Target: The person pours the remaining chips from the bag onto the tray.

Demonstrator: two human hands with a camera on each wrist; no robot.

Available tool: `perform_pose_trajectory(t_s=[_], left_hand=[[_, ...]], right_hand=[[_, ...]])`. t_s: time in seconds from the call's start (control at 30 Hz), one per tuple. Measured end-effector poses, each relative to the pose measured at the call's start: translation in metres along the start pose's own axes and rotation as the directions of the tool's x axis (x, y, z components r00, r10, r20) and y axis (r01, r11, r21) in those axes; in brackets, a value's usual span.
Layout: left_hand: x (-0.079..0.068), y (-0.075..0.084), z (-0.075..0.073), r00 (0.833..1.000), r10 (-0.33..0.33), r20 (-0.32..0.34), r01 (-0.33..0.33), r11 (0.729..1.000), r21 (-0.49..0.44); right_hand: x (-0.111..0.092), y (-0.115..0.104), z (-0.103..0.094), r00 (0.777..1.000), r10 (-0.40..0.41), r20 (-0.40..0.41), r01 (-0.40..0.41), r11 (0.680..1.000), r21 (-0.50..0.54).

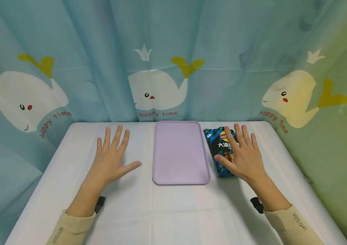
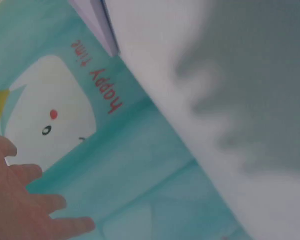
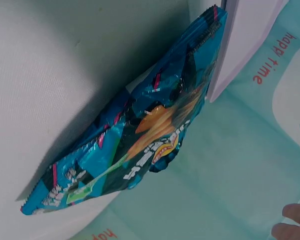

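A blue and black bag of Lay's potato chips (image 1: 222, 143) lies on the white table, just right of a flat lilac tray (image 1: 180, 153). My right hand (image 1: 245, 156) hovers with spread fingers and overlaps the bag's right side in the head view. In the right wrist view the bag (image 3: 135, 135) shows whole, and only a few fingertips (image 3: 292, 222) appear at the lower right corner. To the left of the tray my left hand (image 1: 109, 161) is held over the table, fingers spread, holding nothing. The left wrist view shows its fingers (image 2: 45, 202) and their shadow on the cloth.
A white cloth (image 1: 179, 217) covers the table. Behind it hangs a blue-green curtain (image 1: 100, 51) printed with whales, reaching round to both sides. Each wrist carries a black strap, and beige sleeves (image 1: 72, 224) cover the forearms.
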State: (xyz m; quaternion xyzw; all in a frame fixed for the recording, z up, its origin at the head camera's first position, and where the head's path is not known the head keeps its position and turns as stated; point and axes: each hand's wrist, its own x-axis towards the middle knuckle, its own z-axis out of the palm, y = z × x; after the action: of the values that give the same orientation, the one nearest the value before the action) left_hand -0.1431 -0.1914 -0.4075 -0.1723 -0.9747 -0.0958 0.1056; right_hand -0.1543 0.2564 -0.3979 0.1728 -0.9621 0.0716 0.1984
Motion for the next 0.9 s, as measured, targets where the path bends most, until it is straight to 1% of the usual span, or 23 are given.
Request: perform_pose_trajectory(t_s=[0.17,0.27,0.4,0.5,0.67,0.8,0.9], left_hand=[[-0.001,0.005,0.005,0.998,-0.009,0.055,0.01,1.0,-0.022],[-0.002,0.009,0.008,0.997,-0.014,0.075,0.018,0.999,-0.047],[-0.003,0.014,0.013,0.994,-0.016,0.105,0.025,0.996,-0.082],[-0.002,0.02,0.019,0.992,-0.008,0.129,0.02,0.995,-0.094],[0.0,0.03,0.028,0.986,0.014,0.168,0.005,0.994,-0.113],[0.001,0.037,0.035,0.979,0.049,0.2,-0.024,0.991,-0.128],[-0.002,0.04,0.039,0.972,0.068,0.226,-0.036,0.989,-0.142]], right_hand=[[-0.002,0.0,0.0,1.0,0.01,0.004,-0.011,1.0,0.016],[-0.001,0.005,0.0,1.0,0.027,0.002,-0.027,0.999,0.043],[-0.002,0.015,0.004,0.997,0.072,0.02,-0.073,0.994,0.087],[-0.003,0.025,0.007,0.992,0.115,0.06,-0.122,0.985,0.122],[-0.008,0.04,0.014,0.971,0.192,0.142,-0.213,0.965,0.152],[-0.015,0.05,0.021,0.947,0.238,0.216,-0.274,0.949,0.158],[-0.021,0.055,0.023,0.93,0.257,0.263,-0.308,0.935,0.175]])
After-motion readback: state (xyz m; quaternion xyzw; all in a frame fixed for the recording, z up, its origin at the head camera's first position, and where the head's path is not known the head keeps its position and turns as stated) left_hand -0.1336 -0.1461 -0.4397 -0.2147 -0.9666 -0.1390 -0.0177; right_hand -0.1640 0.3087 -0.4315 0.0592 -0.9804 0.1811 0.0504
